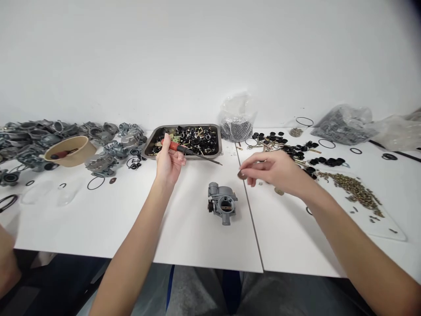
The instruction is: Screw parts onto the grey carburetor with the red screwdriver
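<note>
Carburetor (222, 204) sits left of the seam on the white table (131, 230), underside hidden. The left hand (169, 162) grasps a screwdriver (186, 150), partly covering its handle; the right hand (271, 170) pinches a half-hidden brown disc (241, 175). Another person's arm (7, 254) is cut off; a plain wall (204, 57) stands behind.

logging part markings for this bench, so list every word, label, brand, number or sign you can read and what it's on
No text can be read anywhere in this view.
Carburetor: no legible marking.
Screwdriver in the left hand: no readable brand.
Disc in the right hand: too small to tell.
Plastic bag: no readable label.
</note>
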A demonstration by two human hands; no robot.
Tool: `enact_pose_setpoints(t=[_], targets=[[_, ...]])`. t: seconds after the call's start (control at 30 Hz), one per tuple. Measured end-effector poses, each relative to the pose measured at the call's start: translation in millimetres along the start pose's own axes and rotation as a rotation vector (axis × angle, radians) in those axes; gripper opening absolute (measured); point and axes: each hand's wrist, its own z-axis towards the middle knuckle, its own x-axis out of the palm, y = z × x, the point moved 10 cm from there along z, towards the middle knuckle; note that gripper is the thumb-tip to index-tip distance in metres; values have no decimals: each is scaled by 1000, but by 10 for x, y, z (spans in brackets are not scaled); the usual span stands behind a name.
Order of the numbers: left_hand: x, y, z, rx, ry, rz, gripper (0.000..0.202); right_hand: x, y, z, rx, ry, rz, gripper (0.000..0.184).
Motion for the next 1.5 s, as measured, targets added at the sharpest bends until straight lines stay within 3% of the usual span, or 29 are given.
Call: enact_pose_setpoints(t=[0.1,0.23,0.4,0.7,1.0,1.27,1.5], targets=[[-19,8,4,-25,-12,-18,38,417,116,-8,-10,224,139,17],[-6,-4,3,-38,6,-37,38,648,13,-38,30,334,143,17],[5,0,0,-43,8,-52,40,698,-39,-56,62,379,129,16],[18,11,10,-47,36,-25,39,756,147,35,-4,475,-17,22],[56,-8,13,-24,75,11,41,845,-90,88,137,560,-104,39],[70,-4,-15,-30,73,77,43,959,-317,55,311,619,110,61],[121,3,-33,-32,117,113,46,1028,-384,-10,336,654,218,62]])
